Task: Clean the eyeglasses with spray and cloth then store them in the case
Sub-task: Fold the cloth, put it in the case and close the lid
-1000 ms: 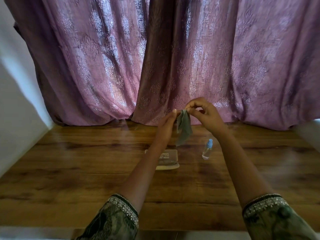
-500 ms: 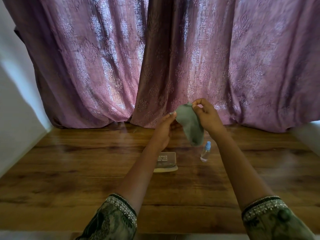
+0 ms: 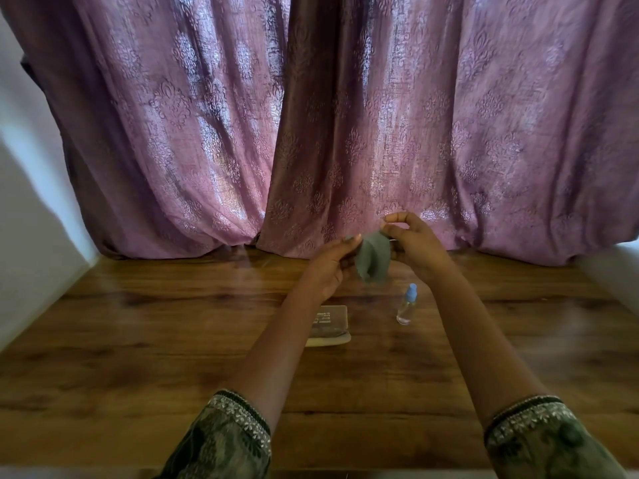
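Drooping grey-green cloth [image 3: 372, 258], softly crumpled

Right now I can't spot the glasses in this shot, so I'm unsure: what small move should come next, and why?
Probably rub the cloth between the fingers of the right hand, the left hand steadying it. Both hold it raised above the table; the spray bottle and case sit below, untouched. The eyeglasses cannot be made out.
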`<state>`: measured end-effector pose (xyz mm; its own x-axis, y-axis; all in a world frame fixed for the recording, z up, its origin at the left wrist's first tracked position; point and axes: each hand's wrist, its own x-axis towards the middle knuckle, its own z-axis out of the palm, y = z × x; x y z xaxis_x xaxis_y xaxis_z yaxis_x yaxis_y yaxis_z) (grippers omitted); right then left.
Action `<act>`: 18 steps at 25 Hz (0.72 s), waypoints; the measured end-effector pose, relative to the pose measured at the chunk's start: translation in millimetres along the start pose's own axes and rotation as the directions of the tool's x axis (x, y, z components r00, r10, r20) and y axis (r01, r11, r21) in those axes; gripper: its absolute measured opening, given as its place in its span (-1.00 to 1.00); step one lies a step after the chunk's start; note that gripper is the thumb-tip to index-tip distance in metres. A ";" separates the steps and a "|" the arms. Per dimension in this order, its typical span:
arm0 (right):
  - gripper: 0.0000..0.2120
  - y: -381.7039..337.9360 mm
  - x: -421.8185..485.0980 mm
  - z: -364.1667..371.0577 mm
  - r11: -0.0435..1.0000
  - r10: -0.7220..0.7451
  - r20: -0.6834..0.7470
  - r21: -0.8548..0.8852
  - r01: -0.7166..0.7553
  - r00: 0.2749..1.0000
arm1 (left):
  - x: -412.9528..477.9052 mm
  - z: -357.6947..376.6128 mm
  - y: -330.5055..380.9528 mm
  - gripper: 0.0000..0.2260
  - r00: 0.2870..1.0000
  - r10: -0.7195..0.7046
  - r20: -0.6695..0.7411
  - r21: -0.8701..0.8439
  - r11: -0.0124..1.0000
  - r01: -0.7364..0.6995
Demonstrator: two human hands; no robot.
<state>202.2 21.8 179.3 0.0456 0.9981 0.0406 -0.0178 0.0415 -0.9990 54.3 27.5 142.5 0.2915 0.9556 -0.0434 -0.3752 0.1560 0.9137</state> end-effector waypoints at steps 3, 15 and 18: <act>-0.80 1.4 -3.5 -7.1 0.998 0.031 0.105 0.050 -0.037 0.994 | 5.4 -0.9 -0.6 -0.88 1.000 -0.004 -0.027 0.016 1.000 0.005; -0.57 8.8 1.6 -11.8 0.940 -0.342 0.183 0.078 0.334 0.922 | 6.0 10.2 12.0 -0.74 0.908 0.399 -0.130 0.368 0.869 -0.329; -0.53 11.5 3.0 -13.0 0.913 -0.402 0.193 0.015 0.407 0.895 | 5.4 9.7 14.0 -0.55 0.837 0.537 -0.105 0.473 0.767 -0.433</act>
<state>215.2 24.7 167.6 -0.1445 0.8852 0.4422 -0.0131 0.4451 -0.8954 59.2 32.4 158.9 -0.0503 0.9098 0.4120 0.0017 -0.4125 0.9110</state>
